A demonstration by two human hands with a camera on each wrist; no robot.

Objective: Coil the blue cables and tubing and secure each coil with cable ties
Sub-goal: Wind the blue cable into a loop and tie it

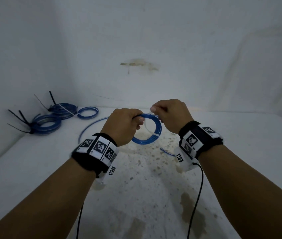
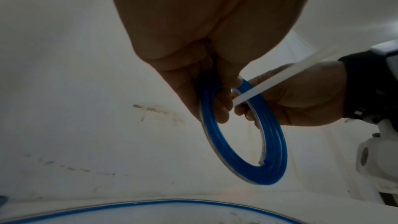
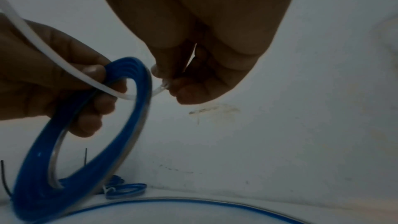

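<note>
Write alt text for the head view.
Two hands hold a blue tubing coil above a stained white table: the left hand grips it, the right hand pinches a white cable tie. Tied blue coils lie far left.

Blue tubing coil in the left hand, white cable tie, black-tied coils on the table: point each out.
Blue tubing coil [image 2: 277,144]: left wrist view, right-hand arc of the ring.
White cable tie [image 2: 258,89]: left wrist view, flat strap crossing the coil's top.
Black-tied blue coils [image 1: 49,124]: head view, nearer bundle's ring.
</note>
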